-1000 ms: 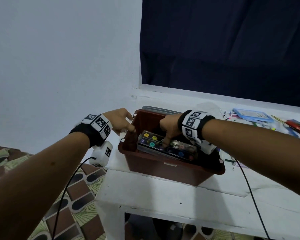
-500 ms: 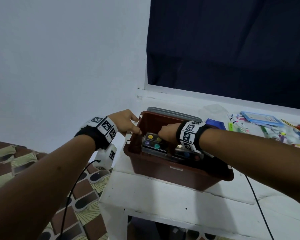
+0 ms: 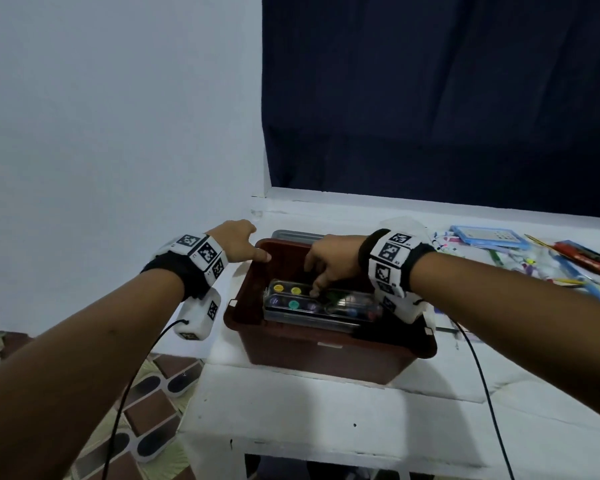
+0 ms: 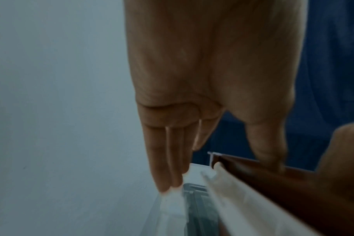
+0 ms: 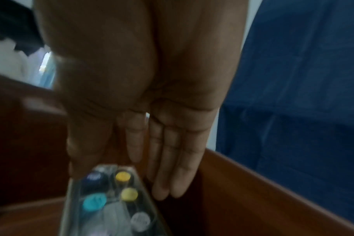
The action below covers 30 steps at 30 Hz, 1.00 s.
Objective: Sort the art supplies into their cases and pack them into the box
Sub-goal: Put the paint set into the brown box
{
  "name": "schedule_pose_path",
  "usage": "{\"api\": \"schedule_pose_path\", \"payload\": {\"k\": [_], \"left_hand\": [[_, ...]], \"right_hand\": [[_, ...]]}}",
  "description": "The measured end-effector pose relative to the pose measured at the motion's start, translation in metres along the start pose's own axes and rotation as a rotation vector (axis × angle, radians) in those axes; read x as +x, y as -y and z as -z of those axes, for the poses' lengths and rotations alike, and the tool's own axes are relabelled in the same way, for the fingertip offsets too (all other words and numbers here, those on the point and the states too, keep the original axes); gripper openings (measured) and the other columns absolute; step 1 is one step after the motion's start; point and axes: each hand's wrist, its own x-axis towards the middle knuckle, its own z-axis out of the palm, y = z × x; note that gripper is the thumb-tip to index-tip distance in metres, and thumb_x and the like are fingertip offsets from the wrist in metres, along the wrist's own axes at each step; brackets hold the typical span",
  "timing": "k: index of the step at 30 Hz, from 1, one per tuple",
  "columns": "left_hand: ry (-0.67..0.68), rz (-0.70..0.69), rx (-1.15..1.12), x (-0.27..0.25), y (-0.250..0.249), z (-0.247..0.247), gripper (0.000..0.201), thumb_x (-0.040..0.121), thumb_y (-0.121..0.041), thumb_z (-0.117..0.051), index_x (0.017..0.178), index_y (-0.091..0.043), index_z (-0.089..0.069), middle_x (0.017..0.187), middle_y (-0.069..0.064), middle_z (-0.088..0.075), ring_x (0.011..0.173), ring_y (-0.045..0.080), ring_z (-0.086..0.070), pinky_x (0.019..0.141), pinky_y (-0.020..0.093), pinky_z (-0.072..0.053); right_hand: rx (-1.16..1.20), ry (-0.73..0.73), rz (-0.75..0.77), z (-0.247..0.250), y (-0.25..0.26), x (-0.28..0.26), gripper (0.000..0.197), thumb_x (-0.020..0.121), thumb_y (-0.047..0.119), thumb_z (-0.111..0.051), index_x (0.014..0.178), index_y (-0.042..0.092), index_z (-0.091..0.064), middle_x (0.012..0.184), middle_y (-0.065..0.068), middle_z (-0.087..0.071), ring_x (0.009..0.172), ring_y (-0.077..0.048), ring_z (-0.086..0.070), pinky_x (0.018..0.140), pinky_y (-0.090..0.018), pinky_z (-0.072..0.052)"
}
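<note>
A brown plastic box (image 3: 326,362) stands near the left end of the white table (image 3: 326,427). Inside it lies a clear paint case (image 3: 291,303) with coloured paint pots. My right hand (image 3: 329,261) hovers over the case with fingers pointing straight down, one fingertip touching its lid. In the right wrist view the right hand (image 5: 162,143) has its fingers straight beside the paint case (image 5: 111,199), inside the box (image 5: 243,191). My left hand (image 3: 236,242) rests on the box's left rim. The left hand (image 4: 182,95) has its thumb on the box (image 4: 283,191) rim and straight fingers outside.
A grey lid (image 3: 291,233) lies behind the box. Loose pens and markers (image 3: 499,258), a blue case (image 3: 485,233) and red pencils (image 3: 589,258) lie at the right. The table's left edge is close to the box, with tiled floor (image 3: 153,410) below.
My right hand has let go of the paint case and straightened its fingers above it; the case now lies in the box. The left hand stays at the box's rim.
</note>
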Motion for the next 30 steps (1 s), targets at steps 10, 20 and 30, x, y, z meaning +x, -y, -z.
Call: {"api": "schedule_pose_path", "payload": {"k": [10, 20, 30], "left_hand": [[-0.047, -0.351, 0.030, 0.026, -0.145, -0.002, 0.052, 0.082, -0.040, -0.073, 0.124, -0.011, -0.063, 0.120, 0.005, -0.065, 0.110, 0.019, -0.059, 0.090, 0.026, -0.044], [-0.042, -0.497, 0.001, 0.023, -0.297, -0.034, 0.037, 0.081, -0.038, -0.074, 0.110, -0.015, -0.070, 0.109, 0.003, -0.067, 0.102, 0.020, -0.061, 0.089, 0.028, -0.048], [-0.012, -0.395, -0.034, 0.016, -0.405, -0.124, 0.032, 0.082, -0.034, -0.072, 0.107, -0.015, -0.069, 0.100, 0.002, -0.061, 0.094, 0.019, -0.058, 0.081, 0.028, -0.047]], "right_hand": [[0.256, -0.267, -0.206, 0.004, -0.095, -0.123, 0.035, 0.088, 0.038, -0.068, 0.119, 0.022, -0.066, 0.106, 0.005, -0.071, 0.087, -0.011, -0.060, 0.077, -0.026, -0.045], [0.259, -0.300, -0.474, -0.055, -0.214, -0.271, 0.026, 0.090, 0.034, -0.064, 0.111, 0.020, -0.069, 0.100, 0.006, -0.073, 0.084, -0.009, -0.063, 0.069, -0.020, -0.045], [0.289, -0.263, -0.449, -0.134, -0.337, -0.361, 0.018, 0.089, 0.030, -0.065, 0.096, 0.016, -0.073, 0.094, 0.001, -0.072, 0.084, -0.018, -0.063, 0.079, -0.035, -0.051]]}}
